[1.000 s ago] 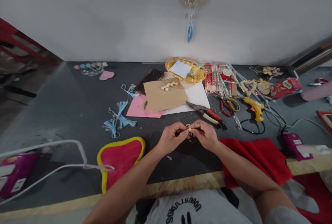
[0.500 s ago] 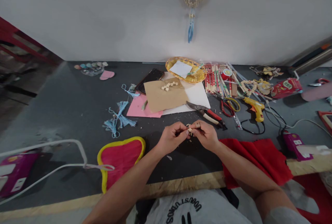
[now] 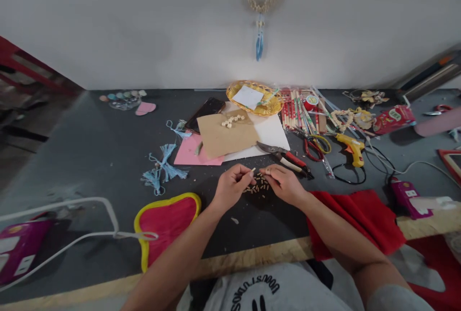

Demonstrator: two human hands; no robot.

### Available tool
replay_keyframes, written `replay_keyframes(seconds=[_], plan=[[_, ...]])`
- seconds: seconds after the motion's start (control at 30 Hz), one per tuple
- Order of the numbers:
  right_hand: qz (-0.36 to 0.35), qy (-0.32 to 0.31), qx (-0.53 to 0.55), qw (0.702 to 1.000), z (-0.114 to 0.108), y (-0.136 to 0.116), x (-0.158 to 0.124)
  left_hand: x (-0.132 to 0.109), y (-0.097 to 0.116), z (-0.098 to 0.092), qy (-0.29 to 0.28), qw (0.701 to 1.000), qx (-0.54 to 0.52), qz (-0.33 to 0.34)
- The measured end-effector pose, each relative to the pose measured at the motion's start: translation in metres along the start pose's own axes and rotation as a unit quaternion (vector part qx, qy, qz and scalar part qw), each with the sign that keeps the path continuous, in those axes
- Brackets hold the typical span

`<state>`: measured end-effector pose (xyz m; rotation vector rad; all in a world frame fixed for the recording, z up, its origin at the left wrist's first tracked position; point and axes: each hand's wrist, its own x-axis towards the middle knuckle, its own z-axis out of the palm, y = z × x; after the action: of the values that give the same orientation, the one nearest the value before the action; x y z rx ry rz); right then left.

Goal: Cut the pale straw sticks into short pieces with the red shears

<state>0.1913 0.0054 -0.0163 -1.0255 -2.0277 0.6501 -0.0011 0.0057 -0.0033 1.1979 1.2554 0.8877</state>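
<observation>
My left hand (image 3: pixel 231 185) is closed, with a short pale wooden stick piece (image 3: pixel 253 170) sticking up between thumb and forefinger. My right hand (image 3: pixel 284 184) faces it a small gap away, thumb and fingertips pressed together; whatever they pinch is too small to make out. Under and between both hands, many short stick pieces (image 3: pixel 257 187) lie scattered on the dark table. Just beyond my right hand rest the red-and-white handled pruning shears (image 3: pixel 288 158). A small cluster of pale pieces (image 3: pixel 232 121) sits on the brown paper (image 3: pixel 225 140) farther back.
Blue tassels (image 3: pixel 165 167) and a pink-and-yellow heart-shaped cloth (image 3: pixel 165 224) lie to the left. A wicker basket (image 3: pixel 277 108), printed chopsticks (image 3: pixel 297 109), pliers (image 3: pixel 313 150) and a yellow glue gun (image 3: pixel 351 149) stand beyond my right hand. Red cloth (image 3: pixel 356 220) lies under my right forearm.
My hands, which were together at the fingertips, have drawn slightly apart. More of the scattered stick pieces shows between them, and the view has shifted a little.
</observation>
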Motion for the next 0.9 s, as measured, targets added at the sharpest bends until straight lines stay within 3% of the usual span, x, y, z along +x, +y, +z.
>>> replay_keyframes(seconds=[0.17, 0.4, 0.7, 0.8, 0.9], plan=[[0.013, 0.034, -0.171, 0.985, -0.028, 0.015, 0.005, 0.003, -0.001, -0.003, 0.012, 0.999, -0.044, -0.013], [0.127, -0.037, -0.33, 0.935, -0.045, 0.026, 0.0, 0.007, -0.008, -0.006, 0.022, 0.994, -0.105, -0.025], [0.115, -0.051, -0.36, 0.924, -0.042, 0.032, -0.001, 0.008, -0.003, -0.006, 0.026, 0.982, -0.181, -0.044], [0.141, -0.015, -0.323, 0.936, -0.042, 0.03, 0.0, 0.008, -0.002, -0.007, 0.026, 0.98, -0.191, -0.041], [0.172, 0.056, -0.202, 0.963, -0.045, 0.026, 0.003, 0.008, 0.001, -0.008, 0.028, 0.977, -0.206, -0.038]])
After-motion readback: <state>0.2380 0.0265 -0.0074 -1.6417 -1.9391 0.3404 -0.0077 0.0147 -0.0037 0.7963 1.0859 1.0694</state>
